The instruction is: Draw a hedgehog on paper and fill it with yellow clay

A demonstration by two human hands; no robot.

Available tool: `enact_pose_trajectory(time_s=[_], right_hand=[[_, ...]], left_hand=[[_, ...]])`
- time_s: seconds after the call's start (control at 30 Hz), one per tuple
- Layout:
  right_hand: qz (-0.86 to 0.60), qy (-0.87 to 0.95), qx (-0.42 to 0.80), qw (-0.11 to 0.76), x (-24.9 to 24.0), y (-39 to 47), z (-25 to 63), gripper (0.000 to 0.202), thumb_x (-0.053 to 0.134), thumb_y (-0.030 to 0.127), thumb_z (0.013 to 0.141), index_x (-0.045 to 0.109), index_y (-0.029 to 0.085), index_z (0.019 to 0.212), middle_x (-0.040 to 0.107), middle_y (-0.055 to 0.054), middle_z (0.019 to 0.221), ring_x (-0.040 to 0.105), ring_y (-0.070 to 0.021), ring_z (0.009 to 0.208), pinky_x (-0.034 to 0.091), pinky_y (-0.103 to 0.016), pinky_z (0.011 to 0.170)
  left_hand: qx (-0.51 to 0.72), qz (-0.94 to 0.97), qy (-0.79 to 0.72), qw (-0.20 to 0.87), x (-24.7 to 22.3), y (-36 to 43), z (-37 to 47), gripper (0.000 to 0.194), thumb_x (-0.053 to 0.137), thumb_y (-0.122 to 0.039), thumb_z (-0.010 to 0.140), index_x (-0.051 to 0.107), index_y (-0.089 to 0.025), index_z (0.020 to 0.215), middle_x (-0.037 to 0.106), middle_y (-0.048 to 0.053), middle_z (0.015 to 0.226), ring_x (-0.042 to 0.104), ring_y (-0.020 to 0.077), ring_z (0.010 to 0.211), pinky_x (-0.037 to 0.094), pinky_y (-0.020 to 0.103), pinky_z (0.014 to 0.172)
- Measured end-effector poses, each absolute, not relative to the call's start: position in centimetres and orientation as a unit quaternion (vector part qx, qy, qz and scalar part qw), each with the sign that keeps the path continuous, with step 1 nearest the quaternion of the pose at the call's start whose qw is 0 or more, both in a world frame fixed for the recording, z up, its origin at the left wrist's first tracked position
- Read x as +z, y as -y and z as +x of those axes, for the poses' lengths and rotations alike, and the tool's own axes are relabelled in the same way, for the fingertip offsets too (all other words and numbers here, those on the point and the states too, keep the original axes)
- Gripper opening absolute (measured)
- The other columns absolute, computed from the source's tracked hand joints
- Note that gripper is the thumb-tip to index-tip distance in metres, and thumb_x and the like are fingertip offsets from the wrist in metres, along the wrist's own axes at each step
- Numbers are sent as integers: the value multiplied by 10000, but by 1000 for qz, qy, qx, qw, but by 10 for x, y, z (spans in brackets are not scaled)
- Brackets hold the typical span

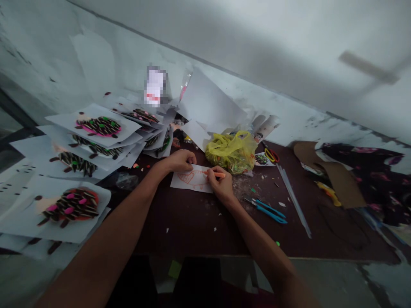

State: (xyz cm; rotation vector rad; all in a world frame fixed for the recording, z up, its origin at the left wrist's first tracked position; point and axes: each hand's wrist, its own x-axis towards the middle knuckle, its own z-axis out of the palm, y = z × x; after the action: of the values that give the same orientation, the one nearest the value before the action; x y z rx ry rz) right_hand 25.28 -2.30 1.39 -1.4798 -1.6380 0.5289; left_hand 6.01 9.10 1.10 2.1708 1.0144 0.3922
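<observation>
A small white sheet of paper [199, 186] lies on the dark table, with an animal outline drawn on it in orange. My left hand [180, 161] is closed at the sheet's upper left edge, thumb and fingers holding it down. In my right hand [222, 185] is an orange marker [220, 175], gripped like a pen, its tip at the top of the drawing. A knotted yellow plastic bag [231, 152] sits just behind the right hand. To the right of that hand lie blue-handled thread snips [266, 209].
Stacked sheets with hedgehog collages [72, 204] cover the left side. Yellow-and-red scissors [271, 155], clear glue sticks [294, 201], a yellow tool [329, 193] and brown cardboard [342, 184] lie rightward. A blurred-out upright device [155, 85] stands by the wall. Paper scraps dot the table [192, 231].
</observation>
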Motion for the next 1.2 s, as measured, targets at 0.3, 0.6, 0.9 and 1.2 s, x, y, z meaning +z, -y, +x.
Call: enact_pose_trajectory(time_s=[0.3, 0.6, 0.9, 1.2], right_hand=[[-595, 659, 198, 416, 16, 24, 252, 274, 511, 392, 880, 585, 213, 686, 581, 25, 585, 503, -123, 522, 372, -249, 548], [-588, 656, 203, 428, 16, 25, 252, 274, 516, 366, 859, 557, 215, 634, 541, 34, 563, 481, -116, 519, 346, -244, 532], [-605, 624, 197, 453, 13, 22, 256, 259, 511, 382, 854, 576, 215, 666, 587, 21, 579, 519, -127, 531, 384, -246, 542], [-607, 647, 187, 422, 13, 23, 256, 277, 491, 381, 873, 569, 215, 664, 583, 21, 593, 517, -127, 544, 380, -250, 558]], left_hand=[[155, 839, -390, 346, 11, -91, 60, 259, 600, -153, 647, 723, -159, 875, 703, 38, 850, 593, 151, 734, 423, 230, 634], [154, 839, -393, 342, 12, -90, 60, 272, 597, -163, 651, 729, -159, 889, 703, 42, 860, 610, 162, 763, 438, 239, 662], [147, 846, -389, 335, 13, -90, 61, 283, 600, -159, 654, 731, -151, 905, 706, 51, 885, 603, 166, 770, 442, 249, 676], [161, 842, -387, 340, 10, -91, 60, 262, 609, -151, 647, 728, -170, 879, 701, 34, 846, 590, 153, 743, 436, 231, 650]])
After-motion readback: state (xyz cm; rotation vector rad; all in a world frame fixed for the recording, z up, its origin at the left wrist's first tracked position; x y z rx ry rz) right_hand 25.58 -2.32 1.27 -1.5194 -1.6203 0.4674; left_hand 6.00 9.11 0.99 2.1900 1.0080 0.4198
